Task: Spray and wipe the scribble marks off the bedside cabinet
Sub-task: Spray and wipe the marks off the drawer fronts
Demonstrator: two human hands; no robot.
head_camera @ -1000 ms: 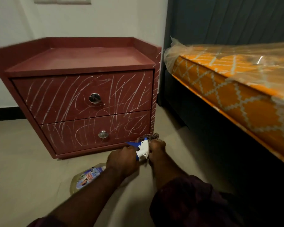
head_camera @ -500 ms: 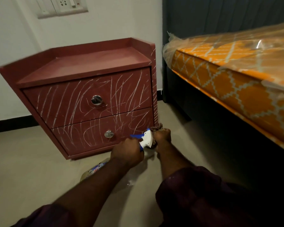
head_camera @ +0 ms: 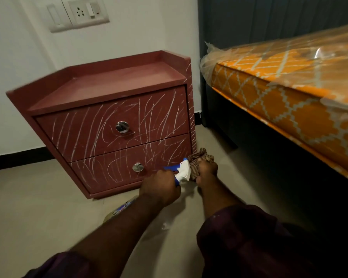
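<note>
A dark red bedside cabinet (head_camera: 109, 85) with two drawers stands against the wall. White scribble marks (head_camera: 159, 111) cover both drawer fronts and the right edge. My left hand (head_camera: 159, 185) grips the neck of a spray bottle (head_camera: 183, 171) with a white and blue trigger head. The bottle's labelled body (head_camera: 121, 207) shows below my forearm. My right hand (head_camera: 207, 171) holds a brown patterned cloth (head_camera: 199, 159) bunched beside the nozzle. Both hands are low, in front of the lower drawer's right corner.
A bed with an orange patterned mattress (head_camera: 289, 97) wrapped in clear plastic stands close on the right. A switch and socket plate (head_camera: 78, 13) is on the white wall above the cabinet. Beige floor (head_camera: 38, 207) spreads to the left.
The view has tilted up and shifted, so the cabinet sits further right and the wall socket shows. Both hands have lifted slightly with the spray bottle and cloth.
</note>
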